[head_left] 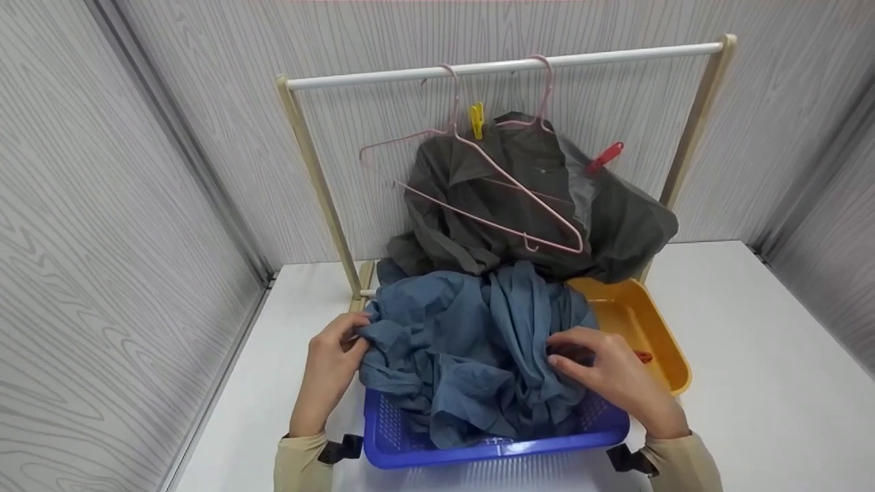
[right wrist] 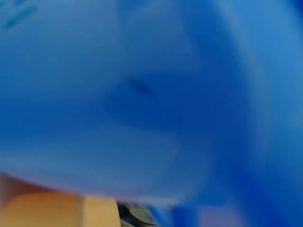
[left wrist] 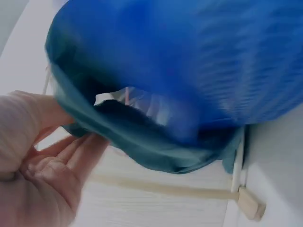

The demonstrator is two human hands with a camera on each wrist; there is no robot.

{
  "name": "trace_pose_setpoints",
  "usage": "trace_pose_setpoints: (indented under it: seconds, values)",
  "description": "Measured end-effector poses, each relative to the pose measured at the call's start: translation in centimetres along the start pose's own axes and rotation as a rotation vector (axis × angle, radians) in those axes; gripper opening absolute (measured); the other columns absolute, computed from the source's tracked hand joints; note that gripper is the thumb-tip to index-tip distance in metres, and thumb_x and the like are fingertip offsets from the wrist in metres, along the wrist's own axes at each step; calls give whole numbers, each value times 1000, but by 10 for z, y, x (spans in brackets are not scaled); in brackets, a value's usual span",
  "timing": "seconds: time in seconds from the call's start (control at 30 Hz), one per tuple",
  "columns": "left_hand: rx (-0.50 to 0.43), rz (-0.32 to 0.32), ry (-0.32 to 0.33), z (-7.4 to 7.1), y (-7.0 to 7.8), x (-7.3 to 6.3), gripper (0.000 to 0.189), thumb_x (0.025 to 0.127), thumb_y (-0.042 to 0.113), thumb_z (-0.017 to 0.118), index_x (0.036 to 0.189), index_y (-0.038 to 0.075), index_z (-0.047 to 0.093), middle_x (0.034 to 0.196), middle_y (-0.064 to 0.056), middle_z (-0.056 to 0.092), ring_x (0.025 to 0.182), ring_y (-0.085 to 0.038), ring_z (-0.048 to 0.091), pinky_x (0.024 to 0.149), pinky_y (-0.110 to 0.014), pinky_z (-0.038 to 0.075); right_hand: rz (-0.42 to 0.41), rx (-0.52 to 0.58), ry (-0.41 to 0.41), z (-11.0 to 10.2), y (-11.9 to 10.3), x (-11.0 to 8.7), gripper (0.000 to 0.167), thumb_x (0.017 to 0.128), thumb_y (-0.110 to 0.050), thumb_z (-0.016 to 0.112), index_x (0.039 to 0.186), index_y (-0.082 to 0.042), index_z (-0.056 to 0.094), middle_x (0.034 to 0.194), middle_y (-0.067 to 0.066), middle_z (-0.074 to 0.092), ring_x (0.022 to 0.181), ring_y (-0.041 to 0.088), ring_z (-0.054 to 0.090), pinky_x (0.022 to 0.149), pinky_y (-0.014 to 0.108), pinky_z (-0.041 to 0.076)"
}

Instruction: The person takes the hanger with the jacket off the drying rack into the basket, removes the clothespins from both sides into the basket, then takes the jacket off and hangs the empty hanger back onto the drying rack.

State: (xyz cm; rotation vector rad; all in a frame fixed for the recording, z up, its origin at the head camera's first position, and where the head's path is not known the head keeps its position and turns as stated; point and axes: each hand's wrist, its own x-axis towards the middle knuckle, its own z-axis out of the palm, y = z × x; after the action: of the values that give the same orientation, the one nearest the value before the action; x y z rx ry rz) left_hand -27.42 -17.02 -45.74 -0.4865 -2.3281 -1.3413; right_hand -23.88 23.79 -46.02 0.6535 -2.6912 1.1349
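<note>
A crumpled blue garment [head_left: 458,328] lies heaped in and over a blue plastic basket [head_left: 497,447]. At the heap's left side my left hand [head_left: 335,355] pinches a fold of it between thumb and fingers. The left wrist view shows the cloth's edge between the fingers of the left hand [left wrist: 57,165], with the basket's wall beside it. On the right, my right hand [head_left: 608,365] pinches another fold with thumb and forefinger. Its other fingers are mostly hidden. In the right wrist view the blurred basket [right wrist: 142,109] fills nearly everything and the hand is not seen.
Behind stands a rack with a white rail [head_left: 506,67]. A dark grey garment [head_left: 506,171] hangs there on a pink hanger, with a yellow clothespin [head_left: 476,121] and a red clothespin [head_left: 605,157]. Another pink hanger [head_left: 472,217] hangs in front. An orange tray [head_left: 656,321] sits behind the basket.
</note>
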Motion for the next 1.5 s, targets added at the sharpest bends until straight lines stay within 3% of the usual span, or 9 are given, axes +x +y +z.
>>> trace_pose_setpoints:
  seconds: [0.13, 0.3, 0.53, 0.73, 0.87, 1.0, 1.13, 1.4, 1.5]
  values:
    - [-31, -37, -2, -8, 0, -1, 16, 89, -9, 66, 99, 3, 65, 118, -14, 65, 107, -31, 65, 86, -36, 53, -34, 21, 57, 7, -1, 2, 26, 89, -39, 73, 110, -23, 72, 101, -13, 67, 88, 5, 62, 80, 30, 54]
    - [-49, -46, -41, -12, 14, -3, 14, 89, -6, 67, 98, 5, 65, 120, -12, 64, 110, -28, 64, 89, -34, 52, -32, 15, 92, 10, -2, 3, 26, 88, -39, 74, 109, -23, 72, 100, -14, 66, 87, 5, 61, 79, 29, 53]
    - [-39, 58, -94, -6, 42, -9, 20, 88, -9, 65, 95, 10, 64, 125, -9, 61, 114, -23, 61, 86, -34, 53, -38, -10, 103, 8, -3, 4, 26, 88, -38, 74, 108, -22, 72, 102, -16, 66, 90, 7, 62, 80, 30, 53]
    - [52, 151, -300, 22, 61, -14, 22, 89, -9, 60, 97, 11, 64, 130, -13, 57, 113, -22, 58, 87, -34, 51, -65, 6, 102, 8, -3, 3, 25, 89, -36, 74, 109, -22, 73, 102, -15, 66, 90, 7, 62, 79, 29, 53]
    - [134, 162, -447, 38, 66, -19, 16, 93, -6, 61, 99, 8, 66, 130, -11, 56, 116, -26, 58, 92, -34, 49, -58, 17, 95, 8, -2, 2, 26, 89, -37, 74, 109, -22, 72, 103, -15, 66, 90, 6, 62, 80, 29, 53]
    - [150, 161, -527, 44, 67, -21, 15, 93, -7, 61, 100, 6, 66, 128, -10, 57, 116, -28, 58, 92, -32, 49, -52, 20, 88, 7, -2, 2, 26, 89, -38, 73, 110, -23, 72, 103, -15, 67, 90, 6, 62, 79, 29, 54]
    - [153, 165, -526, 44, 68, -22, 16, 92, -7, 61, 100, 6, 67, 128, -9, 57, 115, -27, 59, 92, -33, 49, -58, 5, 87, 7, -2, 2, 26, 89, -39, 72, 110, -23, 72, 103, -16, 67, 91, 5, 62, 81, 30, 53]
    - [150, 162, -443, 38, 67, -13, 16, 93, -6, 61, 103, 6, 68, 128, -10, 58, 118, -27, 57, 96, -33, 47, -55, 1, 82, 7, -3, 3, 25, 90, -38, 72, 110, -24, 72, 103, -15, 67, 91, 6, 62, 81, 30, 53]
    - [172, 193, -409, 38, 65, -7, 17, 93, -6, 62, 103, 6, 68, 127, -10, 58, 117, -27, 58, 94, -34, 48, -49, 4, 81, 7, -1, 3, 24, 90, -36, 73, 110, -23, 72, 103, -15, 67, 91, 6, 62, 81, 30, 54]
